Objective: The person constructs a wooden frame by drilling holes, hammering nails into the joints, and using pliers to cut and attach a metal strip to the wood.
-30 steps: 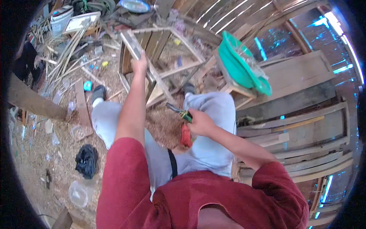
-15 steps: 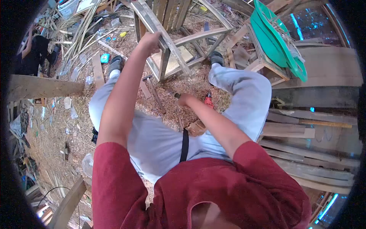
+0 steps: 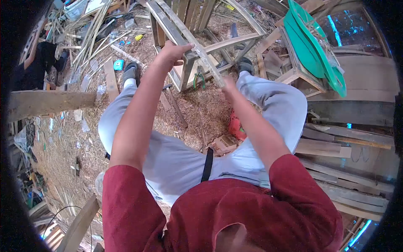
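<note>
A long wooden strip point(image 3: 184, 31) lies slantwise across a wooden chair-like frame point(image 3: 184, 75) in front of me. My left hand point(image 3: 172, 54) is closed at the frame's near corner, its thumb reaching onto the strip. At the strip's near end, my right hand point(image 3: 228, 87) has its fingers round the wood, slightly blurred. Green-handled pliers point(image 3: 200, 79) are between the two hands, low against the frame. A hammer point(image 3: 177, 108) lies on the shavings between my legs. Partly hidden by my right forearm is a red tool point(image 3: 236, 127).
A green plastic seat point(image 3: 304, 46) rests on another wooden frame point(image 3: 294, 77) at right. Near my left foot lies a turquoise tape measure point(image 3: 119, 65). A beam point(image 3: 50, 104) juts in at left, and stacked planks point(image 3: 344, 176) line the right. Another person point(image 3: 40, 63) is at far left.
My right hand has moved up and away from between my legs to the strip's near end. The pliers it held are now by the frame. The left hand's thumb has extended along the strip.
</note>
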`<state>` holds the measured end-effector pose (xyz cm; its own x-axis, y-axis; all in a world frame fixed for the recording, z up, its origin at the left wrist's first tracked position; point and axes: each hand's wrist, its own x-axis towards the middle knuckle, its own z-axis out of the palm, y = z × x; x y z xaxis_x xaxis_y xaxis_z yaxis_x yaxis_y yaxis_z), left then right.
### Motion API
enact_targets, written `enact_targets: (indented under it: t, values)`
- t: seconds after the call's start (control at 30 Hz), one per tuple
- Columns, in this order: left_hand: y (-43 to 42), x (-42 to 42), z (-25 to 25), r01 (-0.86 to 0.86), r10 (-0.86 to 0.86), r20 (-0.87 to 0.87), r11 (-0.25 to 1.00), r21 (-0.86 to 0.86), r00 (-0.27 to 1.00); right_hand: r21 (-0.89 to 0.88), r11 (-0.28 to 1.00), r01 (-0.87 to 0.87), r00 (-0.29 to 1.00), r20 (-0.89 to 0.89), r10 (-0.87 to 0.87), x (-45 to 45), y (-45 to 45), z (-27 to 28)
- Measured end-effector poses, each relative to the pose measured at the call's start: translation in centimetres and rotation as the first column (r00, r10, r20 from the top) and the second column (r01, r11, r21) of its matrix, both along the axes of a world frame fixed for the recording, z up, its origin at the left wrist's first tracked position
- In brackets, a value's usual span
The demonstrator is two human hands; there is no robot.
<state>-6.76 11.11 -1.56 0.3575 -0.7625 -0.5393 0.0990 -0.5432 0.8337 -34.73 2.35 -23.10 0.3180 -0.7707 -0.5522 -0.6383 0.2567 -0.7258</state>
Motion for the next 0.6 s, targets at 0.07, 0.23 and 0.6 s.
enact_targets:
  t: [0.07, 0.23, 0.6]
  values:
    - [-1.0, 0.1, -0.8, -0.031, 0.031, 0.001, 0.999, 0.034, 1.0, 0.215, 0.957, 0.193, 0.96, 0.162, -0.23, 1.4, -0.8, 8.2]
    - [-1.1, 0.1, 0.4, -0.019, 0.019, -0.002, 0.998, 0.052, 1.0, 0.251, 0.967, -0.038, 0.981, 0.195, -0.012, 2.9, -1.8, 21.7]
    - [-0.8, -0.4, -1.9, -0.132, 0.129, -0.065, 0.989, -0.06, 0.99, -0.141, 0.919, -0.368, 0.92, 0.086, 0.382, 6.6, 0.2, 20.6]
